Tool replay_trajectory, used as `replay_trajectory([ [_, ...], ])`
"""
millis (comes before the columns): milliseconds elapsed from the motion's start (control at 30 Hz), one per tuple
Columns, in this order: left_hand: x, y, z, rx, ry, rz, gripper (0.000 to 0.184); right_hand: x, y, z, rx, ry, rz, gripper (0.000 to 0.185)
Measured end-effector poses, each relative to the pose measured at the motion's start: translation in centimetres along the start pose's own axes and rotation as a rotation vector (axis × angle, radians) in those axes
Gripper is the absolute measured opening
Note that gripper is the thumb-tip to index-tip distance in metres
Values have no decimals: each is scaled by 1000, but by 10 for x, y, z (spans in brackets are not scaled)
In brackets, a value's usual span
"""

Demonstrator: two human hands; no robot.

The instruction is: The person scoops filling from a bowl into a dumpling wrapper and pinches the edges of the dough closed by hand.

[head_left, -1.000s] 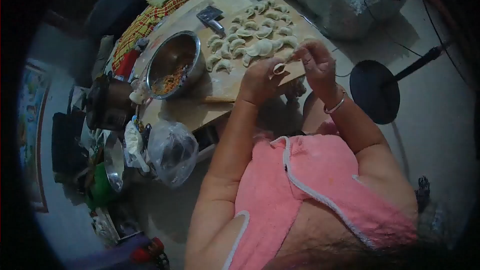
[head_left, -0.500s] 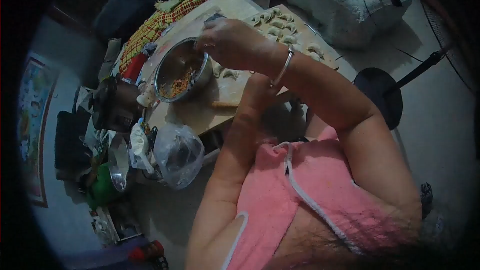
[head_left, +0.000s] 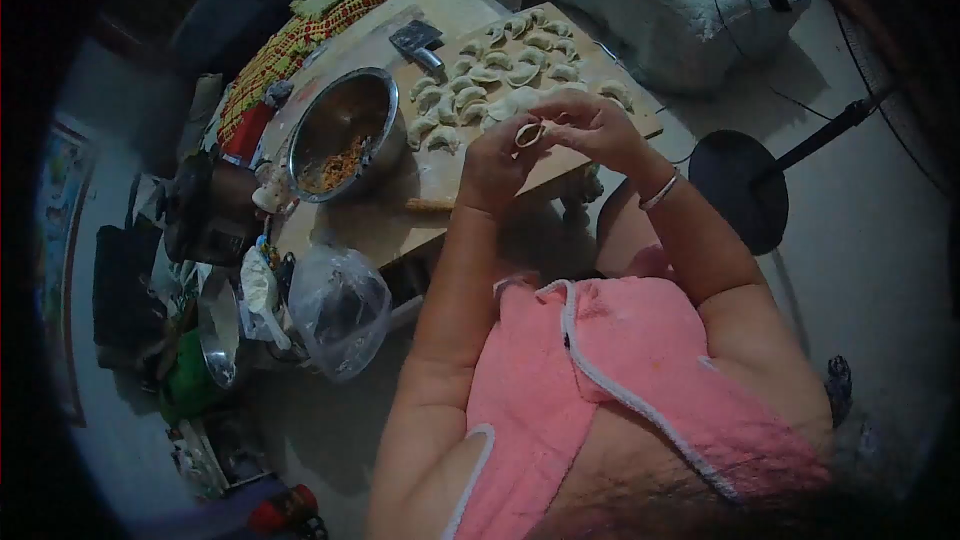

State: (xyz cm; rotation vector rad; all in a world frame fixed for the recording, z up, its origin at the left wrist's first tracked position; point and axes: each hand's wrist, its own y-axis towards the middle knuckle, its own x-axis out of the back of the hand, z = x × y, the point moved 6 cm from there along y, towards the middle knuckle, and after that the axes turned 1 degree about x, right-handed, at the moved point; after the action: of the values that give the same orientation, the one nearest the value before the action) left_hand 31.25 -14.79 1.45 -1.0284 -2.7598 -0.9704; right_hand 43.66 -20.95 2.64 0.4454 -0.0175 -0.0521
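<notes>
Above the near edge of the wooden board (head_left: pixel 560 165), my left hand (head_left: pixel 498 162) holds a small folded dough wrapper (head_left: pixel 530 134). The fingers of my right hand (head_left: pixel 590 128) pinch the wrapper's other side. What lies inside the wrapper is too small to make out. Behind my hands, several crescent-shaped dumplings (head_left: pixel 497 65) lie in rows on the board; my right hand hides some of them. A steel bowl (head_left: pixel 345 130) with orange-brown filling (head_left: pixel 341 166) stands to the left of the dumplings.
A cleaver (head_left: pixel 417 42) lies behind the bowl, and a rolling stick (head_left: pixel 430 205) lies by the board's near edge. A clear plastic bag (head_left: pixel 340 312) hangs at the table's near left side, beside a dark pot (head_left: pixel 212 205). A round black stand base (head_left: pixel 738 185) is at the right.
My right hand, which was over the steel bowl half a second ago, has moved back right to the wrapper at my left hand. The cleaver and more dumplings show again.
</notes>
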Motion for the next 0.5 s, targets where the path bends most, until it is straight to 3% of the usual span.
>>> replay_trajectory([
  [67,-2,0,-3,5,23,20,29,-4,-3,-3,14,131,-13,25],
  [200,0,2,-25,-90,242,49,27,-2,-3,-8,10,32,-42,18],
  [500,-7,3,-25,14,128,124,25,-6,-9,-13,70,114,-189,9],
])
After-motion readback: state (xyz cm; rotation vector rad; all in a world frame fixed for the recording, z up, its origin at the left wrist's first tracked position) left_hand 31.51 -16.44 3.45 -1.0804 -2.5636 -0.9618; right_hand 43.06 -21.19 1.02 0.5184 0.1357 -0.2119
